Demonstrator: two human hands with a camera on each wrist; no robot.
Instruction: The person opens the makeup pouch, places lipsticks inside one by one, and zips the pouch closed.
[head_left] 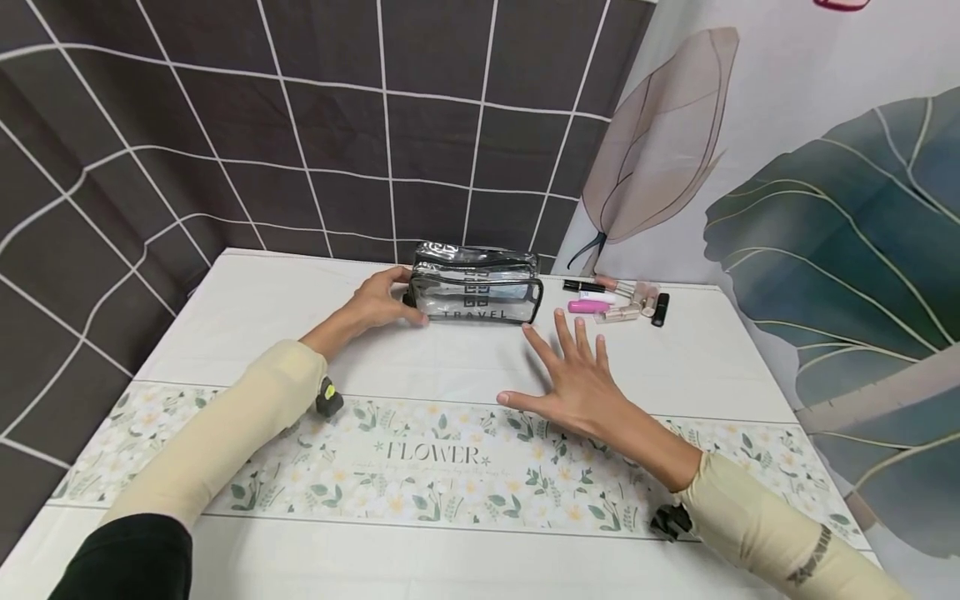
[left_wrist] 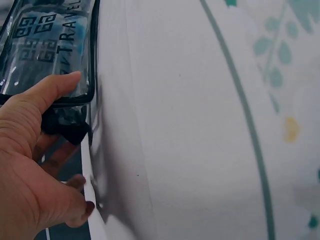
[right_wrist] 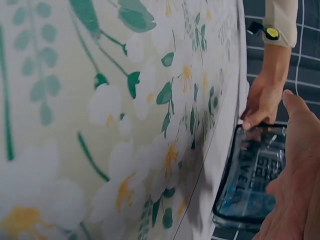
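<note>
A clear toiletry bag (head_left: 476,292) with black trim and the word TRAVEL stands at the table's far side. My left hand (head_left: 378,300) grips its left end. In the left wrist view, the thumb of the left hand (left_wrist: 37,150) lies across the bag's front (left_wrist: 55,50), while the other fingers go behind its end and are partly hidden. My right hand (head_left: 577,379) is spread over the table in front of the bag's right end, holding nothing. From the right wrist view, the right hand (right_wrist: 297,175) overlaps part of the bag (right_wrist: 250,175).
Right of the bag lies a small group of cosmetics, among them a pink tube (head_left: 588,307), a black tube (head_left: 584,286) and a short black stick (head_left: 660,309). A dark checked cloth (head_left: 337,133) hangs behind the white table cover (head_left: 285,287), which has a floral band.
</note>
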